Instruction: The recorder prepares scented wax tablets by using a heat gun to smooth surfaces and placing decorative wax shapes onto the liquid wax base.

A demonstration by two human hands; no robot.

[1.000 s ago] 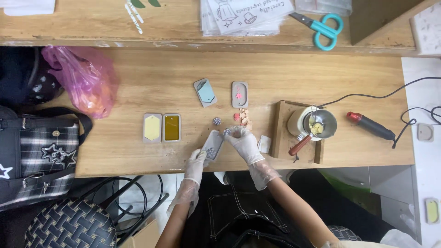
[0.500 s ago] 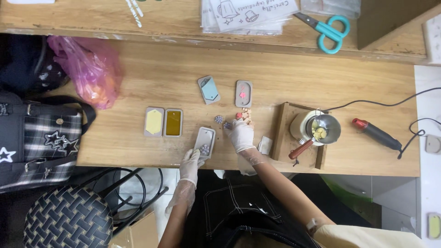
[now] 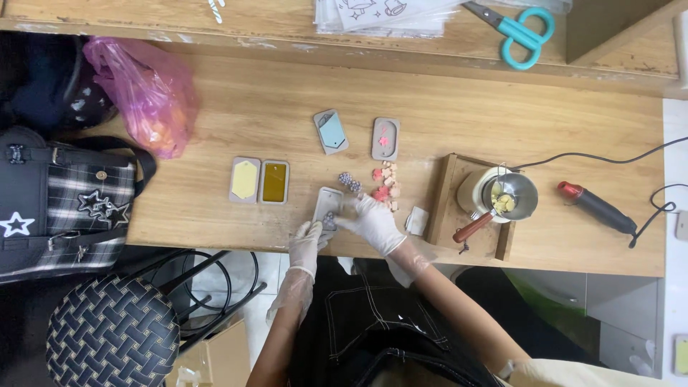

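Observation:
Both my hands wear thin white gloves. My left hand (image 3: 306,242) steadies the near end of a grey oblong mould (image 3: 328,206) at the front edge of the wooden table (image 3: 215,129). My right hand (image 3: 373,222) rests beside it, its fingers pinched over the mould's middle, where small grey bits lie. What the fingertips pinch is too small to tell. Just beyond the mould sit a cluster of small grey pieces (image 3: 349,180) and a scatter of pink pieces (image 3: 385,185).
More moulds lie on the table: pale yellow (image 3: 245,180), amber (image 3: 274,182), light blue (image 3: 330,132), one with a pink piece (image 3: 385,138). A small metal pot (image 3: 510,195) on a wooden stand sits to the right, beside a red-tipped corded tool (image 3: 596,207). Teal scissors (image 3: 517,27), pink bag (image 3: 147,93) and woven stool (image 3: 111,333) surround.
The view has shifted slightly. My right hand moved from the pink pieces back to the grey mould; my left hand stays at the mould's near end.

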